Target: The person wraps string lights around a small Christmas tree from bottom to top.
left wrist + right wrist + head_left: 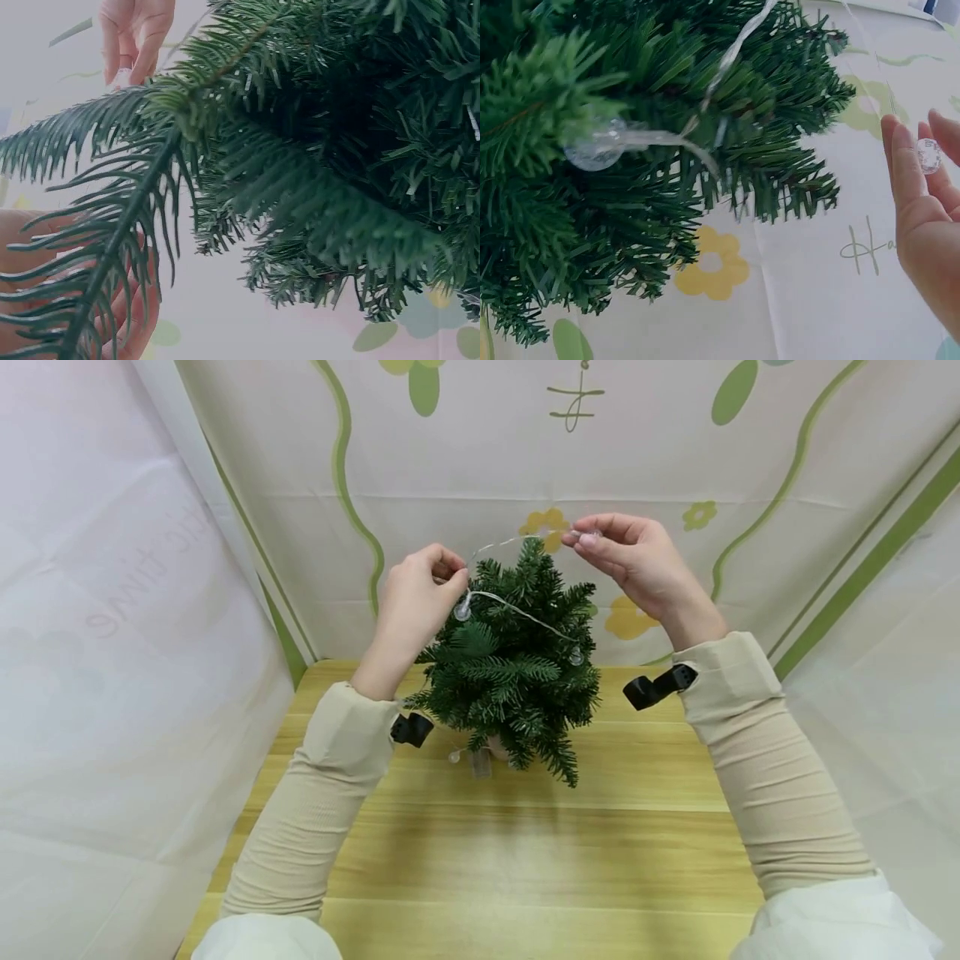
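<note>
A small green artificial Christmas tree (513,672) stands on the wooden table, with a clear wire of string lights (517,608) draped across its upper front. At the tree's upper left, my left hand (420,597) pinches the wire between thumb and fingers, just above a clear bulb (462,608). My right hand (645,564) is raised right of the treetop and holds the wire's other stretch, which passes behind the tip. In the right wrist view a round faceted bulb (929,156) sits between that hand's fingers. Needles partly cover the left hand (139,307) in the left wrist view.
Another bulb (576,656) hangs at the tree's right side. By the base lie a small clear box (481,763) and a bulb (453,757). Printed fabric walls (480,468) surround the table (525,877). Black straps (412,729) stick out from both wrists.
</note>
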A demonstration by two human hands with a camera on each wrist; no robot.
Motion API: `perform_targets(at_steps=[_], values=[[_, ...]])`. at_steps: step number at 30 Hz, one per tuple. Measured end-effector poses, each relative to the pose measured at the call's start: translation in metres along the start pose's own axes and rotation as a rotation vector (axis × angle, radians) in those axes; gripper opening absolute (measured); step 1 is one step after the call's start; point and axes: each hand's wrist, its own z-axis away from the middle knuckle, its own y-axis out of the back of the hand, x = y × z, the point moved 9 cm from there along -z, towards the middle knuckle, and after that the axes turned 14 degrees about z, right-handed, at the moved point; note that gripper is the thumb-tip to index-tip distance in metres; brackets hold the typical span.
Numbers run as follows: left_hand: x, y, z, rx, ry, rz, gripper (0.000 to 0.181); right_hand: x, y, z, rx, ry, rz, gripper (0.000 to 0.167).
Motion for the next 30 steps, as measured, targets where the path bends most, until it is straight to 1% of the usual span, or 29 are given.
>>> perform_targets(at_steps=[2, 4, 9, 11, 13, 18, 20, 27, 30], values=[[-0.002, -0.001, -0.001, -0.003, 0.006, 0.003, 0.021, 0.002, 0.000, 0.000, 0.005, 0.003, 0.026, 0.014], [-0.003, -0.002, -0.002, -0.007, 0.010, 0.003, 0.021, 0.004, 0.001, 0.000, 0.013, 0.000, 0.089, 0.017], [-0.005, -0.003, -0.005, -0.019, 0.013, -0.007, 0.021, 0.009, 0.006, 0.000, 0.077, -0.025, 0.388, 0.023], [-0.005, -0.004, -0.006, -0.026, 0.016, -0.011, 0.021, 0.010, 0.008, 0.000, 0.102, -0.033, 0.472, 0.027], [-0.006, -0.004, -0.006, -0.034, 0.020, -0.017, 0.021, 0.011, 0.009, 0.001, 0.116, -0.033, 0.477, 0.027], [-0.005, -0.006, -0.007, -0.050, 0.031, -0.034, 0.022, 0.010, 0.013, 0.003, 0.162, 0.000, 0.386, 0.019], [-0.005, -0.007, -0.008, -0.058, 0.037, -0.035, 0.022, 0.010, 0.016, 0.003, 0.179, 0.012, 0.385, 0.017], [-0.003, -0.015, -0.012, -0.078, 0.038, -0.040, 0.022, 0.008, 0.026, 0.006, 0.229, -0.001, 0.586, 0.016], [-0.003, -0.017, -0.012, -0.087, 0.042, -0.040, 0.024, 0.008, 0.029, 0.008, 0.229, 0.001, 0.624, 0.017]])
